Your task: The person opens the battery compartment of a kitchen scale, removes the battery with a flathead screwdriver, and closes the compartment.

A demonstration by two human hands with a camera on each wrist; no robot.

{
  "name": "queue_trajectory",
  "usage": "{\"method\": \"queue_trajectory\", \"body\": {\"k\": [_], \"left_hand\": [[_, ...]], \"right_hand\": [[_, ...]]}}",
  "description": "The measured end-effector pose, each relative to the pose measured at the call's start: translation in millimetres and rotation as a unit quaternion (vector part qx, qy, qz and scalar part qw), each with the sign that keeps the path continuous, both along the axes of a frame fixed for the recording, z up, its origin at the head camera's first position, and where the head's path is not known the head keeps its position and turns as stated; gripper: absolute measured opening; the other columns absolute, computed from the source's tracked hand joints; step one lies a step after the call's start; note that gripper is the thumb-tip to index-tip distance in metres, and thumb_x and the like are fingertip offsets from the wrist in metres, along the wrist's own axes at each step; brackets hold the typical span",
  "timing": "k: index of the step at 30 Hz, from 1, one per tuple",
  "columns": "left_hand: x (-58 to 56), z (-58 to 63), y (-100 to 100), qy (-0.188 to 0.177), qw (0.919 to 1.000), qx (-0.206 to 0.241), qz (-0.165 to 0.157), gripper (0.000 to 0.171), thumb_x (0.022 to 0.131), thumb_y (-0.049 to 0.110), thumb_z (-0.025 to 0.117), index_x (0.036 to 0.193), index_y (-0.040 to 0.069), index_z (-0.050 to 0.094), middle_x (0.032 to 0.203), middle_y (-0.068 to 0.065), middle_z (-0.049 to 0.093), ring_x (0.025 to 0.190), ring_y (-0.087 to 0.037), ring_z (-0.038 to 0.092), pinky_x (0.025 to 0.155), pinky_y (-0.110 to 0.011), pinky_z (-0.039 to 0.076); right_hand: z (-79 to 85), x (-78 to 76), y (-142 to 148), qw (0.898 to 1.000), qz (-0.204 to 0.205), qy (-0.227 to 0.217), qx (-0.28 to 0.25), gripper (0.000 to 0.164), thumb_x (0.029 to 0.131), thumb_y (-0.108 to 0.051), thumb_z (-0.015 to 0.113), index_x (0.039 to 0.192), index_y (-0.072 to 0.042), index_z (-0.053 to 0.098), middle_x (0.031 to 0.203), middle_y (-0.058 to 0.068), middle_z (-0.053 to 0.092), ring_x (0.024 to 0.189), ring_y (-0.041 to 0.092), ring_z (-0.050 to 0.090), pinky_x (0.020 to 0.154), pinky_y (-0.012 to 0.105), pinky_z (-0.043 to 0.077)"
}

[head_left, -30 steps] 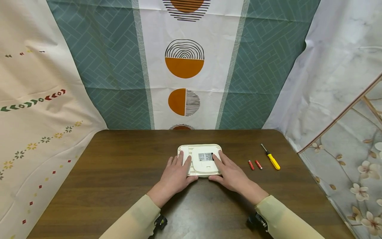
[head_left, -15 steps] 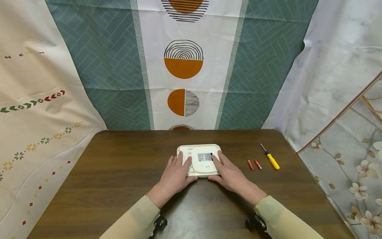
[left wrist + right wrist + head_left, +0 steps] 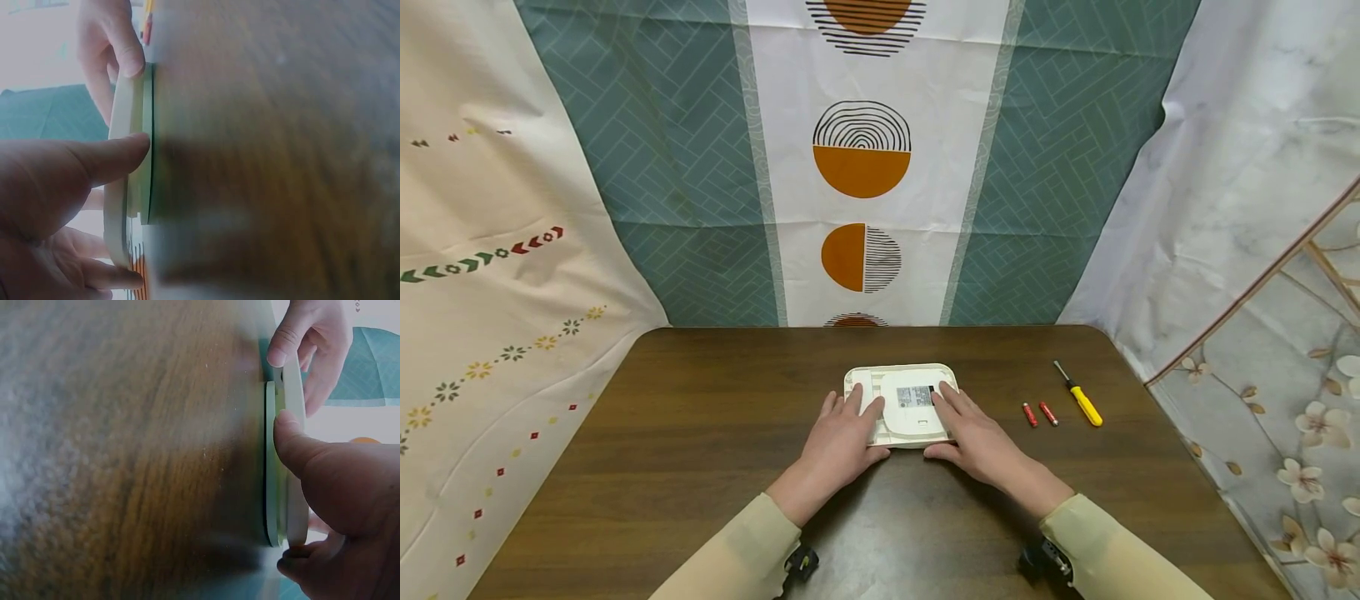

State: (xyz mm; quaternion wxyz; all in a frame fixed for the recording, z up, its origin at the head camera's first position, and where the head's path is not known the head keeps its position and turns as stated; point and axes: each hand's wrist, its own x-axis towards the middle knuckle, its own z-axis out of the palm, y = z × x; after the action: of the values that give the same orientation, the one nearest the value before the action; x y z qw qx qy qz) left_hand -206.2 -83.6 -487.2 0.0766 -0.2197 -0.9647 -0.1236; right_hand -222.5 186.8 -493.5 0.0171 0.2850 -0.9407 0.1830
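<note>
A flat white plastic device with rounded corners lies on the table, its printed label facing up. My left hand holds its left part, fingers over the top and thumb at the near edge. On the other end my right hand holds it the same way, fingertips close to the label. In the left wrist view the left thumb presses the device's side, which has a thinner greenish-looking plate against the table. The right wrist view shows the right thumb on that side. The device's underside is hidden.
Two small red batteries lie to the right of the device. Beyond them is a screwdriver with a yellow handle. The brown wooden table ends at a patterned cloth backdrop.
The device has shifted very slightly toward me. My left thumb has slid a little to the left and my right fingers have moved slightly. The batteries and screwdriver stay in place.
</note>
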Motion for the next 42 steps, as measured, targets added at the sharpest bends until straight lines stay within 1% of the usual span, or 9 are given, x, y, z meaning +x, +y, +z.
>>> {"method": "queue_trajectory", "body": {"k": [5, 13, 15, 18, 21, 24, 31, 38, 42], "left_hand": [[0.1, -1.3, 1, 0.017, 0.9998, -0.001, -0.009, 0.074, 0.092, 0.042, 0.092, 0.152, 0.007, 0.064, 0.155, -0.036, 0.054, 0.133, -0.057, 0.063, 0.124, -0.068, 0.033], [1.6, 0.4, 0, 0.045, 0.9984, 0.008, -0.033, 0.065, 0.097, 0.043, 0.087, 0.148, 0.007, 0.067, 0.151, -0.031, 0.059, 0.126, -0.057, 0.067, 0.121, -0.071, 0.036], [2.4, 1.1, 1, 0.055, 0.9978, 0.004, -0.037, 0.062, 0.099, 0.043, 0.084, 0.148, 0.008, 0.067, 0.150, -0.029, 0.061, 0.126, -0.056, 0.067, 0.120, -0.071, 0.037], [3.3, 2.4, 2, 0.083, 0.9956, -0.008, -0.042, 0.057, 0.104, 0.044, 0.078, 0.148, 0.009, 0.067, 0.149, -0.027, 0.063, 0.125, -0.056, 0.067, 0.119, -0.071, 0.039], [3.0, 4.2, 3, 0.123, 0.9911, -0.023, -0.046, 0.053, 0.107, 0.044, 0.073, 0.148, 0.011, 0.067, 0.148, -0.024, 0.065, 0.122, -0.056, 0.068, 0.117, -0.071, 0.041], [1.3, 6.1, 4, 0.161, 0.9854, -0.028, -0.047, 0.049, 0.108, 0.043, 0.072, 0.147, 0.013, 0.068, 0.146, -0.022, 0.067, 0.118, -0.054, 0.070, 0.116, -0.070, 0.043], [-2.4, 13.1, 0, 0.203, 0.9776, -0.025, -0.048, 0.043, 0.108, 0.041, 0.071, 0.142, 0.015, 0.068, 0.141, -0.018, 0.070, 0.106, -0.047, 0.076, 0.115, -0.067, 0.046], [-10.4, 17.1, -8, 0.280, 0.9577, -0.023, -0.059, 0.033, 0.104, 0.038, 0.078, 0.119, 0.011, 0.066, 0.119, -0.013, 0.074, 0.077, -0.038, 0.075, 0.103, -0.060, 0.058], [-13.2, 22.0, -10, 0.299, 0.9526, -0.012, -0.057, 0.031, 0.104, 0.036, 0.079, 0.112, 0.010, 0.065, 0.111, -0.012, 0.074, 0.069, -0.033, 0.073, 0.095, -0.054, 0.062]], "right_hand": [[-0.4, -0.9, 1, 1.000, -0.001, 0.003, -0.003, 0.093, 0.097, -0.039, 0.087, 0.167, 0.003, 0.043, 0.176, 0.026, 0.032, 0.158, 0.053, 0.036, 0.120, 0.063, 0.042], [4.1, -1.0, 2, 1.000, -0.007, 0.016, -0.016, 0.086, 0.097, -0.041, 0.086, 0.165, -0.003, 0.050, 0.173, 0.022, 0.040, 0.157, 0.052, 0.038, 0.119, 0.065, 0.043], [5.7, -0.9, 2, 1.000, -0.010, 0.021, -0.019, 0.084, 0.097, -0.042, 0.085, 0.165, -0.006, 0.051, 0.172, 0.021, 0.042, 0.156, 0.052, 0.039, 0.118, 0.066, 0.043], [6.9, -0.8, 2, 0.999, -0.018, 0.028, -0.031, 0.080, 0.098, -0.043, 0.084, 0.164, -0.010, 0.054, 0.170, 0.018, 0.045, 0.155, 0.049, 0.041, 0.117, 0.066, 0.044], [7.0, -0.4, 2, 0.998, -0.027, 0.030, -0.047, 0.076, 0.098, -0.042, 0.084, 0.163, -0.014, 0.056, 0.168, 0.017, 0.047, 0.153, 0.047, 0.044, 0.115, 0.066, 0.046], [7.6, -0.3, 3, 0.997, -0.032, 0.032, -0.064, 0.073, 0.098, -0.041, 0.085, 0.161, -0.016, 0.058, 0.167, 0.015, 0.049, 0.151, 0.045, 0.047, 0.113, 0.066, 0.048], [20.8, -1.4, 5, 0.994, -0.038, 0.029, -0.095, 0.067, 0.098, -0.042, 0.085, 0.156, -0.019, 0.063, 0.163, 0.009, 0.054, 0.145, 0.041, 0.054, 0.109, 0.062, 0.052], [33.3, -2.4, 8, 0.992, -0.033, 0.025, -0.118, 0.060, 0.097, -0.039, 0.087, 0.149, -0.019, 0.065, 0.156, 0.006, 0.059, 0.134, 0.032, 0.064, 0.106, 0.056, 0.056], [39.3, -1.7, 10, 0.989, -0.041, 0.029, -0.137, 0.062, 0.097, -0.037, 0.088, 0.148, -0.017, 0.060, 0.154, 0.005, 0.058, 0.129, 0.027, 0.065, 0.104, 0.051, 0.056]]}}
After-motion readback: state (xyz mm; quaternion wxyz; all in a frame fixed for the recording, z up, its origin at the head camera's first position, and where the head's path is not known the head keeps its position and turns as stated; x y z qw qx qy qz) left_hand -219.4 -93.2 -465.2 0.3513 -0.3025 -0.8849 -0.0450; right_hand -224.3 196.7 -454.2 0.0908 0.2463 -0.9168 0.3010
